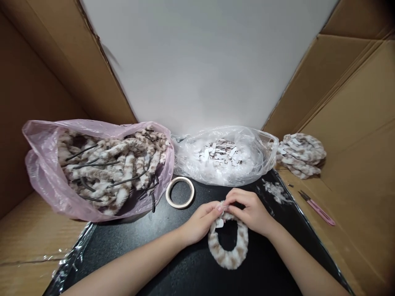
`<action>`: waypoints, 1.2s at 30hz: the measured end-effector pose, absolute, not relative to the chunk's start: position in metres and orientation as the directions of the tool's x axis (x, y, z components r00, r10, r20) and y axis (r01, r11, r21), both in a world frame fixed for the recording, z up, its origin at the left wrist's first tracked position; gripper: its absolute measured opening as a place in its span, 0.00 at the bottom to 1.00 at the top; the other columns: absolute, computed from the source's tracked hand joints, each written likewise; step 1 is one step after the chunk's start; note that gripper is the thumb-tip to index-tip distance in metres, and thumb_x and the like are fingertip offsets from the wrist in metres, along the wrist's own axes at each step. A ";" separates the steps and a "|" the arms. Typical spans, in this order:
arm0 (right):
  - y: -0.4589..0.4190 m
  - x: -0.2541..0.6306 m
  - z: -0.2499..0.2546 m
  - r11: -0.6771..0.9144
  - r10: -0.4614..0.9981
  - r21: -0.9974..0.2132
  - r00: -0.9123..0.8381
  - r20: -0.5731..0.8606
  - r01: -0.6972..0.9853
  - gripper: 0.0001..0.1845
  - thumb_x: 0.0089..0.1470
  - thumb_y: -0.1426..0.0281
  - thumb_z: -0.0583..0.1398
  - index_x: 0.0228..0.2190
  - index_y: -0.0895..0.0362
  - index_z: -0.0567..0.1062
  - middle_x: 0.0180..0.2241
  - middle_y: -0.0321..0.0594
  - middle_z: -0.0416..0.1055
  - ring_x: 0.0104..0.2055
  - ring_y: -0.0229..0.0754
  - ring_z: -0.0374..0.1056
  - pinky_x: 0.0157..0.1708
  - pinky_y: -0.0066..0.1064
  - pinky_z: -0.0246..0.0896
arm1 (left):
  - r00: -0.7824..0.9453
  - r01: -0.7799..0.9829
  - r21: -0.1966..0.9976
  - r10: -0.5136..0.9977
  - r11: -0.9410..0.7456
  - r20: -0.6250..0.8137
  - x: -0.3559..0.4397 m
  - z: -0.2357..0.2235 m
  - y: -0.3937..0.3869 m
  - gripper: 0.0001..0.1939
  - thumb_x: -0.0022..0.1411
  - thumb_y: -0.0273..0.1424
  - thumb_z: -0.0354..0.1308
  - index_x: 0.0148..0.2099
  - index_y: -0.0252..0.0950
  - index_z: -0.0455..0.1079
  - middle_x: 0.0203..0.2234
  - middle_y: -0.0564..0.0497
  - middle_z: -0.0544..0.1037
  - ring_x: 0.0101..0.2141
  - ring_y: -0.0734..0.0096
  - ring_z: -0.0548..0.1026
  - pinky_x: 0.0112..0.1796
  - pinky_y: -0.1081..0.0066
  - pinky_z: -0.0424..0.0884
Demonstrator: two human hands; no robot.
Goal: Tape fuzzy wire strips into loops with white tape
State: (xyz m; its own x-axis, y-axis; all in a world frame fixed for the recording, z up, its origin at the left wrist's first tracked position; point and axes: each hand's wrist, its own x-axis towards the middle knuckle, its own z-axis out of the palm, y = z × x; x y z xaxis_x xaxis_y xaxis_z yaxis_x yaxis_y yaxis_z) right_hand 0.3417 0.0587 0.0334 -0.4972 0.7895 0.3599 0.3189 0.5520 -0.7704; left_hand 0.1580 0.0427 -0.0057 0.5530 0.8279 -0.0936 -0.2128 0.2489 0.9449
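Note:
Between my two hands is a fluffy white-and-brown fabric ring (228,260), like a plush headband or scrunchie, its loop hanging toward me over the black table. The fingers of my left hand (200,222) pinch its top left part, close to a small white tag (219,223). From the other side, my right hand (251,210) grips the top of the ring with thumb and fingers pressed together. Both sets of fingertips nearly meet there, and they hide the exact spot they hold.
A pink plastic bag (37,181) of fluffy strips with dark elastic cords stands left. Beside it are a tape roll (168,196) and a clear bag (191,170) of white tags. Rightward lie fluffy rings (304,154), fluff scraps (277,192) and pink-handled snips (321,211). Cardboard walls enclose the sides.

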 end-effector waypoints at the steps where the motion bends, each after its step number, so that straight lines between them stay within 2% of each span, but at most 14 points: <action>1: 0.058 0.342 0.034 0.552 0.792 -0.775 -0.484 0.373 0.307 0.06 0.56 0.73 0.60 0.30 0.57 0.77 0.29 0.41 0.72 0.32 0.40 0.69 0.33 0.31 0.65 | 0.562 -0.224 0.937 0.821 0.268 -0.101 0.158 -0.005 0.043 0.20 0.61 0.46 0.56 0.35 0.32 0.73 0.27 0.51 0.71 0.31 0.70 0.66 0.36 0.72 0.62; 12: 0.056 0.338 0.028 0.483 0.853 -0.840 -0.350 0.388 0.246 0.05 0.53 0.71 0.63 0.25 0.56 0.77 0.27 0.40 0.72 0.30 0.40 0.69 0.30 0.31 0.66 | 0.584 -0.311 0.843 0.788 0.438 -0.194 0.157 -0.004 0.044 0.20 0.54 0.45 0.64 0.36 0.31 0.77 0.26 0.49 0.77 0.29 0.71 0.71 0.34 0.73 0.64; 15: 0.057 0.340 0.027 0.491 0.837 -0.841 -0.390 0.383 0.229 0.03 0.52 0.70 0.64 0.27 0.56 0.77 0.29 0.40 0.72 0.32 0.41 0.69 0.33 0.31 0.66 | 0.572 -0.327 0.803 0.781 0.498 -0.251 0.157 -0.004 0.044 0.18 0.48 0.42 0.69 0.31 0.29 0.78 0.22 0.49 0.76 0.24 0.75 0.69 0.30 0.74 0.63; 18: 0.059 0.345 0.028 0.468 0.824 -0.840 -0.481 0.301 0.275 0.08 0.48 0.68 0.67 0.32 0.57 0.76 0.33 0.42 0.74 0.36 0.43 0.70 0.37 0.32 0.65 | 0.550 -0.360 0.763 0.783 0.537 -0.291 0.156 -0.003 0.045 0.17 0.41 0.39 0.73 0.27 0.29 0.78 0.20 0.50 0.75 0.21 0.76 0.69 0.27 0.74 0.63; 21: 0.060 0.349 0.028 0.360 0.838 -0.874 -0.525 0.149 0.327 0.08 0.52 0.66 0.64 0.31 0.58 0.75 0.29 0.39 0.74 0.30 0.40 0.69 0.32 0.30 0.63 | 0.577 -0.361 0.747 0.763 0.558 -0.291 0.154 -0.002 0.046 0.17 0.38 0.37 0.75 0.26 0.29 0.78 0.20 0.50 0.75 0.22 0.76 0.69 0.27 0.75 0.64; 24: 0.059 0.350 0.028 0.225 0.831 -0.938 -0.555 0.043 0.264 0.11 0.54 0.63 0.62 0.28 0.59 0.75 0.24 0.37 0.74 0.27 0.38 0.69 0.29 0.28 0.62 | 0.647 -0.319 0.731 0.702 0.603 -0.296 0.150 -0.001 0.049 0.18 0.35 0.34 0.76 0.28 0.28 0.78 0.20 0.49 0.76 0.21 0.76 0.70 0.25 0.75 0.64; 28: 0.059 0.350 0.028 0.099 0.833 -0.978 -0.553 -0.018 0.182 0.14 0.52 0.61 0.64 0.26 0.60 0.74 0.24 0.38 0.74 0.26 0.37 0.68 0.28 0.27 0.61 | 0.719 -0.268 0.712 0.627 0.649 -0.301 0.147 0.000 0.050 0.18 0.36 0.35 0.76 0.30 0.29 0.79 0.24 0.47 0.78 0.21 0.76 0.71 0.25 0.75 0.66; 32: 0.061 0.350 0.024 0.054 0.851 -0.989 -0.525 -0.027 0.137 0.16 0.48 0.59 0.66 0.23 0.60 0.73 0.22 0.35 0.70 0.24 0.34 0.63 0.26 0.25 0.58 | 0.783 -0.248 0.685 0.558 0.685 -0.275 0.148 0.000 0.048 0.19 0.43 0.39 0.73 0.33 0.29 0.80 0.25 0.47 0.77 0.23 0.76 0.72 0.28 0.75 0.68; 36: 0.064 0.351 0.018 0.012 0.847 -0.994 -0.530 -0.047 0.107 0.17 0.47 0.58 0.67 0.24 0.60 0.72 0.22 0.34 0.68 0.23 0.33 0.60 0.25 0.24 0.55 | 0.750 -0.310 0.680 0.610 0.665 -0.256 0.151 -0.002 0.047 0.20 0.48 0.42 0.69 0.32 0.27 0.79 0.22 0.47 0.76 0.23 0.77 0.72 0.27 0.78 0.67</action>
State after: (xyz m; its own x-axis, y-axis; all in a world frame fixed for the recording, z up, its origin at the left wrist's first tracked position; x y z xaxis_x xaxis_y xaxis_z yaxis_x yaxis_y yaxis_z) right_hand 0.3507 0.0638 0.0183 -0.5299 0.8468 -0.0466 0.1065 0.0120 -0.9942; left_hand 0.1509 0.0466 -0.0023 0.7498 0.6103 -0.2558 -0.3095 0.6651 0.6796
